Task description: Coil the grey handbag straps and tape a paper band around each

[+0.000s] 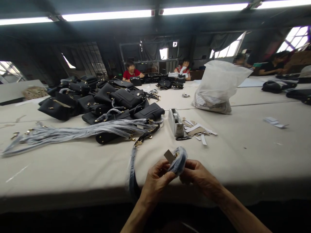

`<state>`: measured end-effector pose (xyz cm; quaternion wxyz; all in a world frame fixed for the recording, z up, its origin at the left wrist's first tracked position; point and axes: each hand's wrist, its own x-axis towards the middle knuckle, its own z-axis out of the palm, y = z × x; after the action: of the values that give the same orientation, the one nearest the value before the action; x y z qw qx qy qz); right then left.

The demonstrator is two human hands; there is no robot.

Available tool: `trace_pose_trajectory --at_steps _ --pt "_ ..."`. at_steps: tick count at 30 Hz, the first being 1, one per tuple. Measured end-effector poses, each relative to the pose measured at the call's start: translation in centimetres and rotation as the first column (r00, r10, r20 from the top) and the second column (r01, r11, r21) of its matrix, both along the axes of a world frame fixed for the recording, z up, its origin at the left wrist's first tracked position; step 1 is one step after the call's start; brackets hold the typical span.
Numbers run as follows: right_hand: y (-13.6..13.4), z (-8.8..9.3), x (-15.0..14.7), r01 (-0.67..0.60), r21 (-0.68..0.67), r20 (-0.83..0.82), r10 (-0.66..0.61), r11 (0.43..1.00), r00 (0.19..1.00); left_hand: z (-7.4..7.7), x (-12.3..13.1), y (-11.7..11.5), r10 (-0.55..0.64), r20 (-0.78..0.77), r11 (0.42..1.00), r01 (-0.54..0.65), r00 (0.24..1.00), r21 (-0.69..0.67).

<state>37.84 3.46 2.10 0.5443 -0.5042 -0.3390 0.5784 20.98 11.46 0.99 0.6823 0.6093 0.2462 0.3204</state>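
Between my two hands is a coiled bag strap [180,161] in clear plastic wrap, raised above the table's front edge. My left hand [159,176] is closed around its left side, with a small brown card [169,156] standing up by the coil. On the right side, my right hand [198,176] pinches the coil, its fingertips partly hidden behind it. Another wrapped strap [132,168] with gold clasps hangs over the table edge, left of my left hand. A tape dispenser [176,123] stands beyond my hands, beside loose card strips [196,129].
A heap of black handbags [126,97] covers the left of the table, with a bundle of wrapped straps [73,134] before it. A white plastic sack [216,87] stands back right. White paper pieces [274,122] lie farther right. Several people sit across the table.
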Motion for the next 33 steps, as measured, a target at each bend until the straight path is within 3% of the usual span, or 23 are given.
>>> trace_pose_trajectory --at_steps 3,8,11,14,17,22,26,28,33 --pt "-0.7 -0.7 0.3 -0.027 -0.043 -0.095 0.023 0.999 0.995 -0.4 0.0 -0.2 -0.001 0.002 1.0 0.001 1.0 0.012" --pt "-1.8 -1.6 0.3 0.025 0.006 -0.29 -0.022 1.0 0.957 -1.3 0.3 -0.2 -0.016 0.07 0.997 0.022 0.997 -0.079" --pt "-1.7 -1.6 -0.4 0.051 -0.031 -0.244 -0.058 0.998 0.968 -0.9 0.3 -0.2 -0.04 0.065 0.997 0.044 0.997 -0.059" --pt "-1.2 -1.4 -1.2 0.109 0.001 -0.191 -0.107 0.994 0.976 0.1 0.1 -0.4 -0.035 -0.003 0.997 0.035 0.999 0.067" --pt "-0.6 -1.5 -1.6 0.12 0.039 -0.153 -0.113 0.992 0.982 0.7 -0.2 -0.8 0.044 -0.08 0.978 -0.027 0.996 0.206" --pt "-0.1 -1.8 -1.9 0.165 0.019 -0.031 -0.164 0.986 0.986 -0.2 -0.1 -1.6 0.097 -0.194 0.954 -0.036 0.976 0.297" --pt "-0.1 -1.7 -2.3 0.174 -0.002 0.108 -0.173 0.985 0.979 -0.9 -0.1 -2.4 0.205 -0.29 0.913 -0.076 0.935 0.4" --pt "-0.3 -1.6 -2.4 0.184 -0.006 0.162 -0.18 0.983 0.97 -0.7 -0.4 -2.7 0.176 -0.286 0.914 -0.049 0.942 0.402" --pt "-1.0 -1.0 -1.8 0.163 -0.011 0.17 -0.159 0.987 0.972 0.8 -1.6 -2.4 -0.044 -0.242 0.942 0.121 0.969 0.314"
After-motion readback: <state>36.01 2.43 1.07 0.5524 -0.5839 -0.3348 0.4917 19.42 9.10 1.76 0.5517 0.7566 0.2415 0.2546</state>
